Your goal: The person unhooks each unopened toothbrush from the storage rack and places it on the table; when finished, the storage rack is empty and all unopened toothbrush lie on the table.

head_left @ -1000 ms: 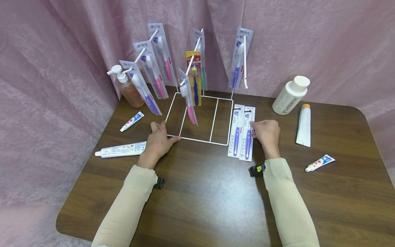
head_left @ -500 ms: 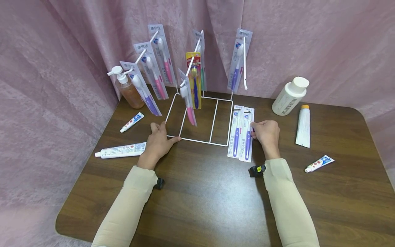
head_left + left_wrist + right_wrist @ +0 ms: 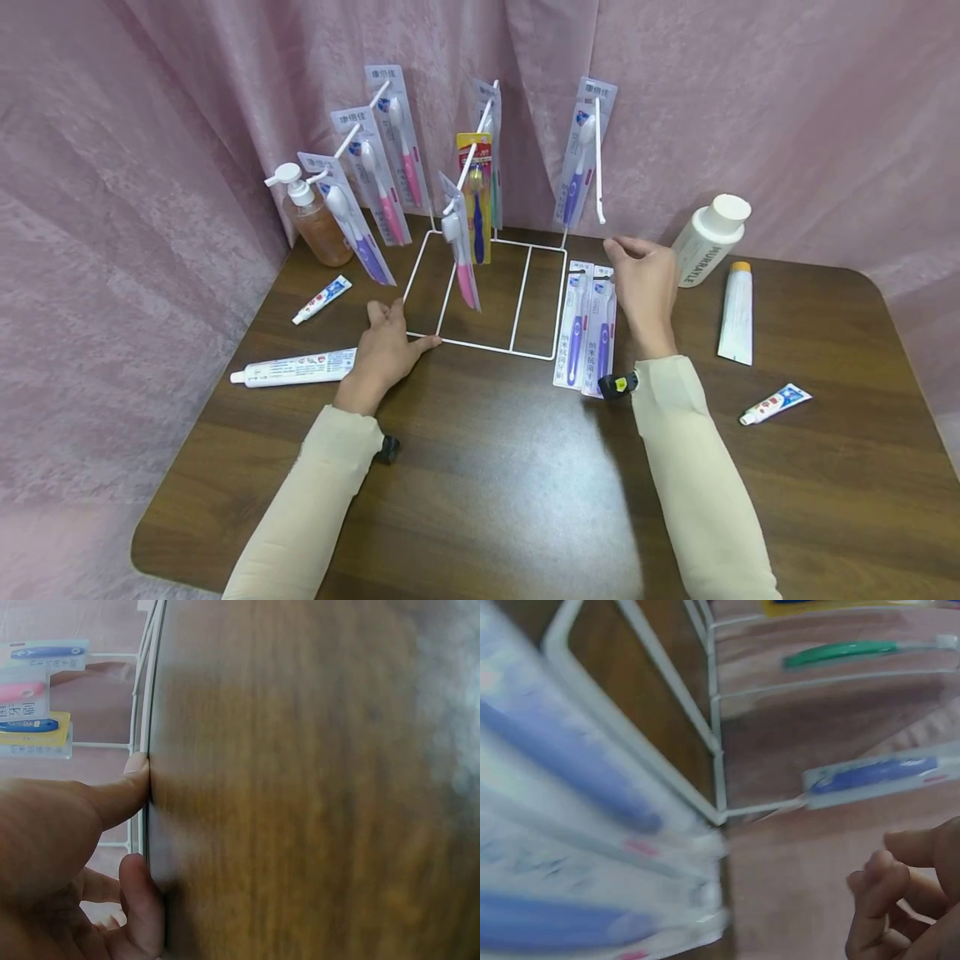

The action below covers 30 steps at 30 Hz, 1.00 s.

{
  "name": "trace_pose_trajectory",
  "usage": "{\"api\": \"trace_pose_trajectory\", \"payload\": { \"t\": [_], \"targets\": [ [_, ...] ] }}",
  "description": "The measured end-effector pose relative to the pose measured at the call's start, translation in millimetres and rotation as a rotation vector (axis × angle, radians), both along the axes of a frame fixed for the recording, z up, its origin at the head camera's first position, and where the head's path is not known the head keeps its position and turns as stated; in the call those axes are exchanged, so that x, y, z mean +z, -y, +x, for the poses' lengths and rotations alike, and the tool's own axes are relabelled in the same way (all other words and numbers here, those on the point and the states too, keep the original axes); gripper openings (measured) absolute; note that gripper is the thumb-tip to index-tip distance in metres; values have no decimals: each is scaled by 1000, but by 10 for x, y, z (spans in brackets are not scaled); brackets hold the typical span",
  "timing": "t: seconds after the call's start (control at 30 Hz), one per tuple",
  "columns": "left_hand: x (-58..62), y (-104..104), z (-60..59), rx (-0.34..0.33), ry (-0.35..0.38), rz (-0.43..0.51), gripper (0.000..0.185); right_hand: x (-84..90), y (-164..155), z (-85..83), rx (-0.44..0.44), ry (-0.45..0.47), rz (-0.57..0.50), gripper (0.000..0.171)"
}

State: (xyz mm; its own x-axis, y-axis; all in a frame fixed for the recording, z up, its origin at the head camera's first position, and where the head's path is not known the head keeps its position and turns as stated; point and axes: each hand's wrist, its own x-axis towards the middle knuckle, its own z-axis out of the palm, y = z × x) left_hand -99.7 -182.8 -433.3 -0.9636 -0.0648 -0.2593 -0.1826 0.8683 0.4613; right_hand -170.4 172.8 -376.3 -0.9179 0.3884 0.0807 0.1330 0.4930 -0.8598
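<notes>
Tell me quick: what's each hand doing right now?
Left hand: open, fingers resting on the wire rack base.
Right hand: open, holds nothing, raised over the toothbrush packs.

The right hand [image 3: 643, 279] has left the two packaged toothbrushes [image 3: 588, 327] lying on the table [image 3: 480, 467] and has risen toward the rack's right hook [image 3: 598, 162]. Its fingers are now loosely curled and hold nothing; both packs remain flat.
</notes>
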Motion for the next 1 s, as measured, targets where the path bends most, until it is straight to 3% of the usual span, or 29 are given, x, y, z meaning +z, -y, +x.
{"api": "trace_pose_trajectory", "payload": {
  "t": [0.23, 0.47, 0.7, 1.0],
  "targets": [
    [9, -1, 8, -2, 4, -1, 106, 402, 206, -294, 17, -178, -91, 30],
    [4, 1, 9, -6, 3, 1, 105, 684, 387, -505, 144, -279, -215, 36],
    [15, -8, 22, 2, -1, 2, 107, 732, 482, -583, 130, -346, -284, 22],
    [24, -10, 21, -2, 5, -8, 107, 705, 507, -576, 128, -395, -361, 20]
  ]
}}
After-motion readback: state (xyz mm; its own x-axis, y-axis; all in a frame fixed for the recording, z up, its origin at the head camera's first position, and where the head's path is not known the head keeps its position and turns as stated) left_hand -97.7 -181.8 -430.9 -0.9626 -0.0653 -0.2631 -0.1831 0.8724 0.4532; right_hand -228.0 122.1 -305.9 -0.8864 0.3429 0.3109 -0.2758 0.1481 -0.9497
